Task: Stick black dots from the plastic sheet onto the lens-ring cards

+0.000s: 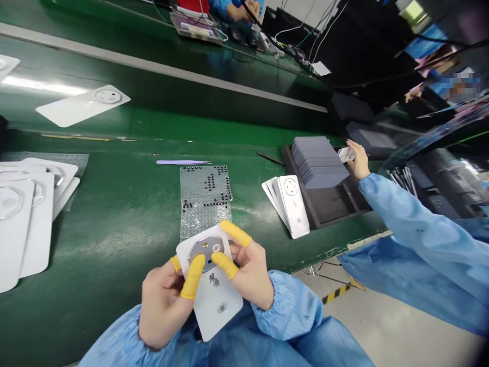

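Both my hands wear yellow finger cots and grip one white rectangular panel [217,311] with rounded corners. A grey eight-sided plate [207,251] with small holes sits in its upper part, and dark printed marks show below. My left hand [170,293] holds the panel's left edge, thumb on the grey plate. My right hand [244,265] holds the right edge, its thumb also pressing near the plate. Just beyond lies a sheet of bubble wrap [198,219] bearing several small black parts [211,182]. Purple tweezers [181,162] lie above that sheet.
White panels [294,206] lie at right beside a dark tray [332,206] of grey sheets [319,160]. A co-worker's hand [358,159] holds a small pale piece there. More white panels [36,229] are piled at left; another panel [72,109] lies on the green belt behind.
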